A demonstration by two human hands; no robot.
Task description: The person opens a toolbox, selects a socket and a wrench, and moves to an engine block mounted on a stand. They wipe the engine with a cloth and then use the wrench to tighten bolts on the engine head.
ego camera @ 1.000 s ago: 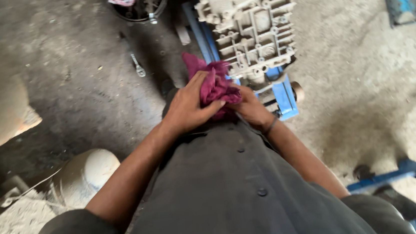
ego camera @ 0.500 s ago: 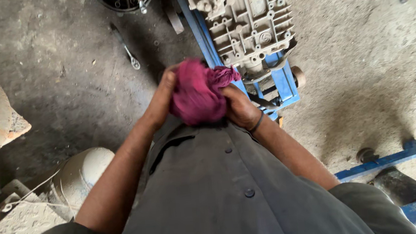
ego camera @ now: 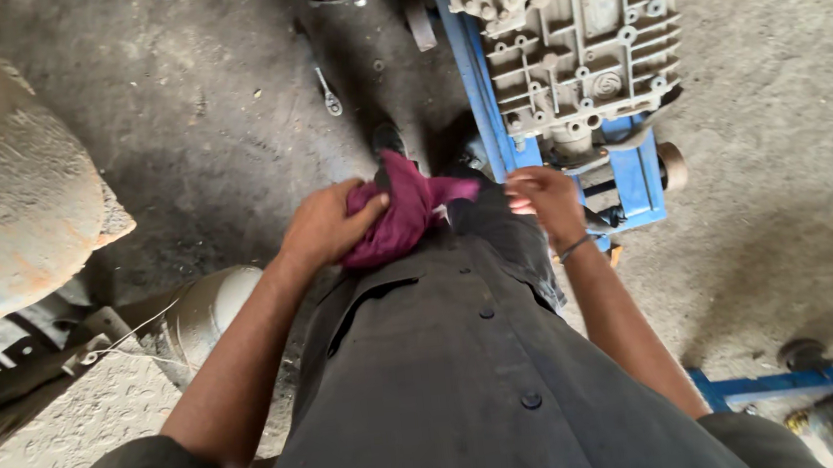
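Observation:
My left hand (ego camera: 327,226) grips a crumpled maroon rag (ego camera: 405,213) in front of my dark grey shirt. To its right, my right hand (ego camera: 542,203) is off the rag and holds nothing, its fingers loosely curled; a thin band circles that wrist. Beyond both hands, a grey cast-metal gearbox housing (ego camera: 580,39) rests on a blue steel stand (ego camera: 484,88) on the floor. My dark shoe (ego camera: 388,138) shows just past the rag.
A small wrench (ego camera: 328,93) lies on the stained concrete floor. A large rusty rounded body (ego camera: 2,200) fills the left, with a pale metal cylinder (ego camera: 204,313) below it. Blue frame bars (ego camera: 801,381) lie at the lower right.
Both hands were clasped around the rag earlier. The right hand has now let go and moved right, leaving the rag in the left hand. The view has shifted toward the housing.

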